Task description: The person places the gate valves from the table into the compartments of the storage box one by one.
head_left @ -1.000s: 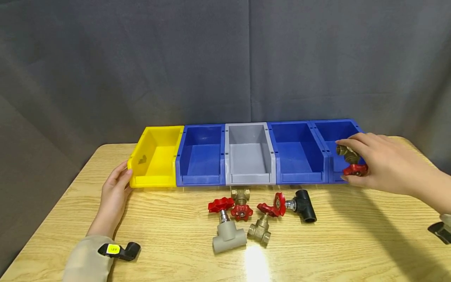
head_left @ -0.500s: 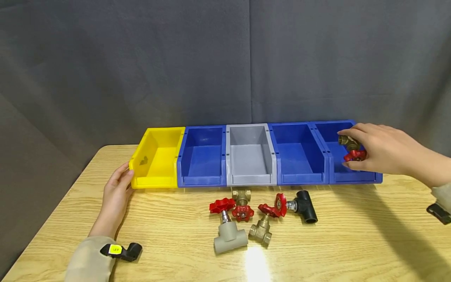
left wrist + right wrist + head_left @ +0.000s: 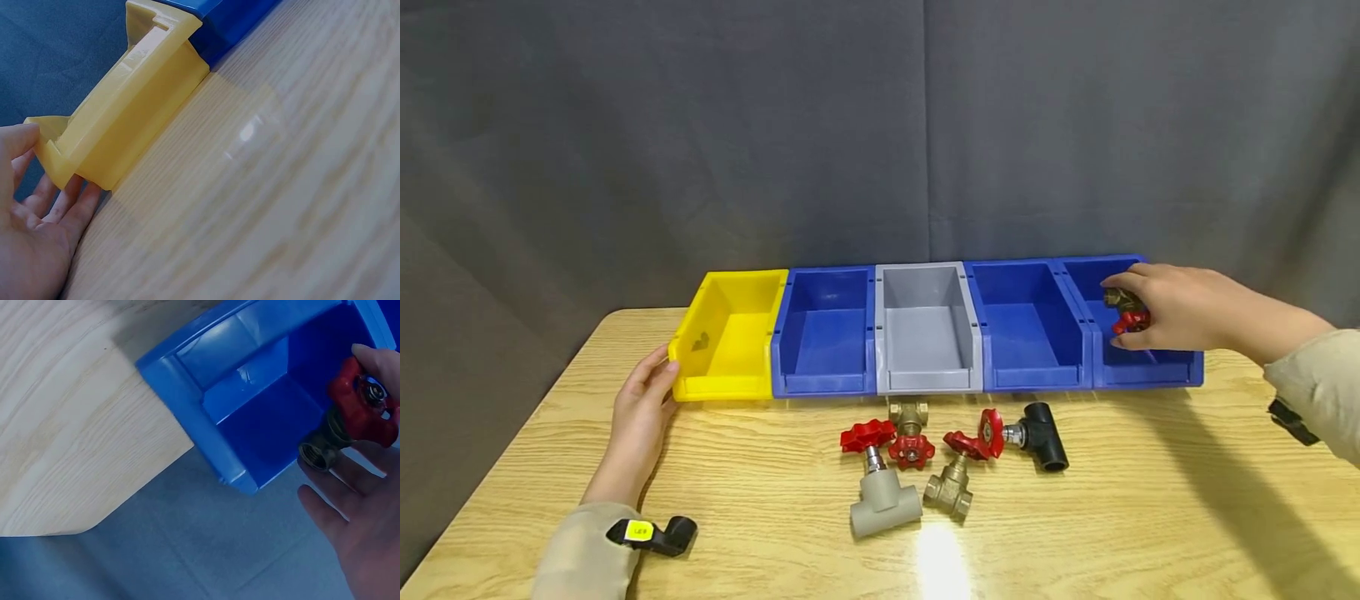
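Note:
A row of bins stands on the wooden table. At its left end my left hand (image 3: 643, 408) holds the front corner of the yellow bin (image 3: 722, 387), thumb by the rim and fingers along the outer wall, as the left wrist view shows. On the far right, my right hand (image 3: 1183, 308) grips a brass gate valve (image 3: 322, 447) with a red handwheel (image 3: 356, 406) over the rightmost blue bin (image 3: 1150, 377). In the right wrist view the valve's threaded port faces out below the wheel, and the bin's visible floor is bare.
Two more blue bins (image 3: 823, 385) (image 3: 1037, 379) flank a grey bin (image 3: 928, 382). Before them lie a grey tee valve (image 3: 883, 504), two brass valves (image 3: 910, 417) (image 3: 951, 492) and a black tee valve (image 3: 1045, 437), all with red handwheels. A dark curtain (image 3: 850, 125) hangs behind.
My right hand has carried the brass valve away from me and slightly left, from the bin's front to over its interior. The left hand keeps its place on the yellow bin.

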The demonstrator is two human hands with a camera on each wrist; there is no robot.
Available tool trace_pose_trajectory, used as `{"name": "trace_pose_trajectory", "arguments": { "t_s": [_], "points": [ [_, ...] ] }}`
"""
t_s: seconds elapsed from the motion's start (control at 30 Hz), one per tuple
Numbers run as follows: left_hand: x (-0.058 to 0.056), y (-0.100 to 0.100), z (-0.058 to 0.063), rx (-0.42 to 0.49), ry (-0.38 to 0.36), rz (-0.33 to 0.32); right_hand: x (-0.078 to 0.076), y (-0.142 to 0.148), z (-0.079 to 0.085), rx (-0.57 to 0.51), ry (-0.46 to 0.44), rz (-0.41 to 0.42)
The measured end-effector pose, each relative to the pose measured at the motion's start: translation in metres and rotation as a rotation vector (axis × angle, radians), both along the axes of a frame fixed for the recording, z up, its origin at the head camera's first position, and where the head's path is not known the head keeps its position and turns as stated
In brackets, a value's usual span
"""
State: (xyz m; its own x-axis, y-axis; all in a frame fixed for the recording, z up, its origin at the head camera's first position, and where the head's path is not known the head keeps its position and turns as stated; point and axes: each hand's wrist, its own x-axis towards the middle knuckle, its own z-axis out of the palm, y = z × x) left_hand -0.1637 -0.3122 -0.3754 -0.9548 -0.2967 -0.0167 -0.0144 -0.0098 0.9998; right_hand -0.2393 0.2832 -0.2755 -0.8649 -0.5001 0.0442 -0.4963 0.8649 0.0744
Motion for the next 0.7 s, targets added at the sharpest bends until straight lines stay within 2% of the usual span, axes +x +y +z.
{"name": "trace_pose_trajectory", "arguments": {
  "t_s": [0.2,0.37,0.7],
  "points": [
    [0.000,0.000,0.001,0.004,-0.004,-0.003,-0.011,-0.007,-0.006,0.059,-0.071,0.014],
    [0.001,0.000,0.000,0.007,-0.010,0.003,-0.017,-0.011,-0.009,0.120,-0.085,0.017],
    [0.001,0.000,0.002,-0.014,-0.021,0.002,-0.027,-0.012,-0.013,0.143,-0.126,-0.030]
  ]
}}
